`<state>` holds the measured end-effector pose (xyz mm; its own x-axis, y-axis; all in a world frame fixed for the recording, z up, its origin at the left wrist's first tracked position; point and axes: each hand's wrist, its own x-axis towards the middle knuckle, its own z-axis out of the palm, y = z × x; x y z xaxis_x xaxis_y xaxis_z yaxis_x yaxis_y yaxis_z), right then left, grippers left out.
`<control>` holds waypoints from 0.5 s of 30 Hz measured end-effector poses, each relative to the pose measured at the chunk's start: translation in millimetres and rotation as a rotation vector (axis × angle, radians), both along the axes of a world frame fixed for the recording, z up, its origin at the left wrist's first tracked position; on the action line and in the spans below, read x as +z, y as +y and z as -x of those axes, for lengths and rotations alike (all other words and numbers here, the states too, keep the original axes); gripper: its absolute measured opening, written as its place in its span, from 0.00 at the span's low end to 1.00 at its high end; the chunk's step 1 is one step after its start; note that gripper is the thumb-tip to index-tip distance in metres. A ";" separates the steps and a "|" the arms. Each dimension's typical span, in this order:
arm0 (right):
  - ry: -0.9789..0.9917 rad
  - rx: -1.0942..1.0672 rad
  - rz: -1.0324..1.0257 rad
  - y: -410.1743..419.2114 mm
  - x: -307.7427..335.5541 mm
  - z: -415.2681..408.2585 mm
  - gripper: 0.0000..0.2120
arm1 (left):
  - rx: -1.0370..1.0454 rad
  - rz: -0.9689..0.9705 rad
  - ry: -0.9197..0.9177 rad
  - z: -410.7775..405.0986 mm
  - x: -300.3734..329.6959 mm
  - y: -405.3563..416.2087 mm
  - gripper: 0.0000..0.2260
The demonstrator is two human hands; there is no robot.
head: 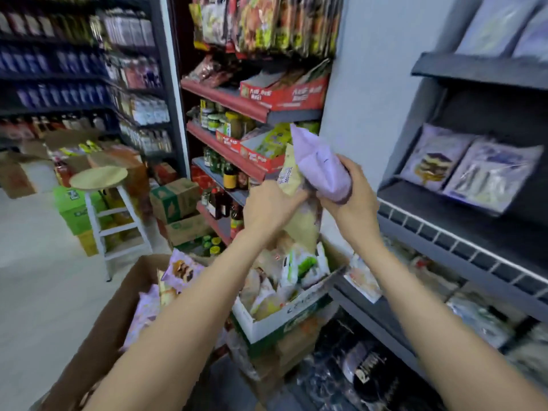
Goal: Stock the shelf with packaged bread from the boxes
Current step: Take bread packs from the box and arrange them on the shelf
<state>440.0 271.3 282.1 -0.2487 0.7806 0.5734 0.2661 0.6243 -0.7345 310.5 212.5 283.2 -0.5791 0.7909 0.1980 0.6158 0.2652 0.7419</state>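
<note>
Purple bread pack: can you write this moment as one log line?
right hand: grips purple pack | left hand: holds yellow pack | place: above white box | dark shelf: not reached yet

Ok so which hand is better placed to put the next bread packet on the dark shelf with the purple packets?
Probably the right. The right hand grips the pale purple bread packet nearest the dark grey shelf, which stands on that side. The left hand holds the yellow-beige packet farther from it.
</note>
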 end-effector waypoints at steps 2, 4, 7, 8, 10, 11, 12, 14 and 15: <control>0.172 -0.005 0.045 21.0 17.5 -42.8 0.23 | -0.002 -0.025 0.089 -29.5 11.7 19.3 0.28; 0.327 -0.088 0.151 46.4 32.7 -81.0 0.21 | 0.005 -0.052 0.197 -51.0 20.1 37.8 0.25; 0.530 -0.125 0.294 86.9 49.7 -125.3 0.09 | 0.013 -0.130 0.386 -73.9 29.4 66.7 0.23; 0.553 -0.135 0.332 99.3 53.1 -136.9 0.07 | 0.014 -0.160 0.445 -79.9 31.9 78.1 0.22; 0.503 -0.223 0.362 126.8 55.5 -154.2 0.13 | -0.002 -0.210 0.546 -89.5 36.7 103.2 0.21; 0.457 -0.268 0.372 140.2 55.9 -160.3 0.18 | -0.023 -0.226 0.576 -92.9 38.6 117.6 0.20; 0.411 -0.298 0.383 155.9 54.8 -164.8 0.23 | -0.047 -0.238 0.590 -95.7 40.1 132.4 0.20; 0.300 -0.385 0.397 183.6 52.2 -168.3 0.27 | -0.085 -0.259 0.583 -99.4 40.6 160.5 0.21; 0.244 -0.463 0.391 194.3 52.5 -168.7 0.28 | -0.099 -0.272 0.570 -100.6 40.2 174.2 0.21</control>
<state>608.7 465.6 334.6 0.2650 0.9381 0.2233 0.2408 0.1598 -0.9573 411.1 386.8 323.4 -0.2509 0.7133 0.6544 0.9455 0.0356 0.3237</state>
